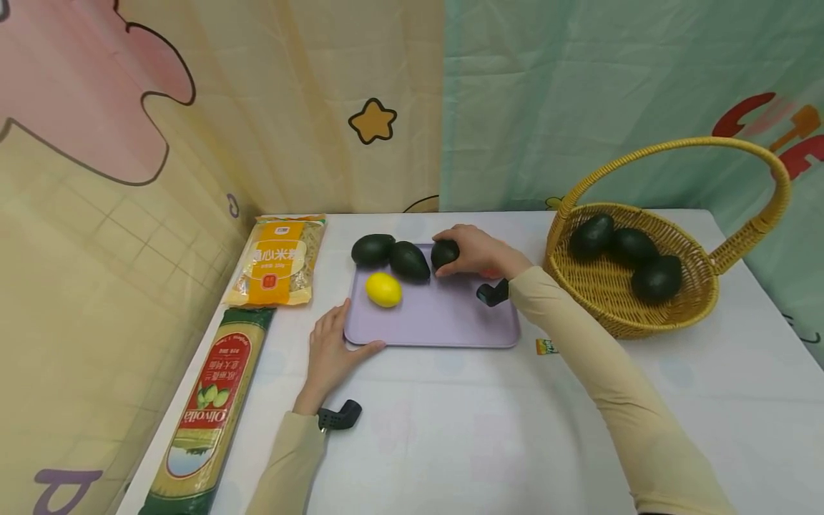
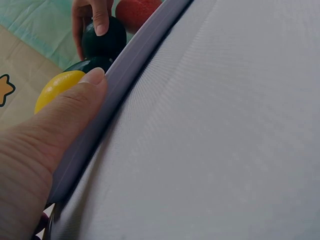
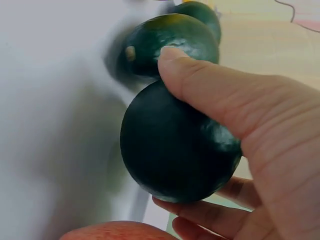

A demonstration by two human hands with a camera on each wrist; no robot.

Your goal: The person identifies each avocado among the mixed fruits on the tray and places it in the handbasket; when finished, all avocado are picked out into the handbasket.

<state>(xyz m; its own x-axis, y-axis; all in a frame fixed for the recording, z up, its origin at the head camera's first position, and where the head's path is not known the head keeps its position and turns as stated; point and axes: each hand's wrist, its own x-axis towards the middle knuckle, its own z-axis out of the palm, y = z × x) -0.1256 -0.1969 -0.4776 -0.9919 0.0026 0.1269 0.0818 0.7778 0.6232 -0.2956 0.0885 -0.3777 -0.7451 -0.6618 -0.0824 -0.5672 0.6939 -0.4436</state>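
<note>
My right hand grips a dark green avocado over the back part of a lilac tray, thumb on one side and fingers on the other. Beside it, another avocado lies on the tray, and a further avocado is at the back left corner. A yellow lemon sits in front of them. A reddish round fruit is partly hidden behind my right hand. My left hand touches the tray's front left corner, fingers along the side and thumb stretched along the front rim.
A wicker basket with a tall handle holds several avocados on the right. At the left edge lie a bag of pasta and a long spaghetti pack. A small colourful wrapper lies between tray and basket.
</note>
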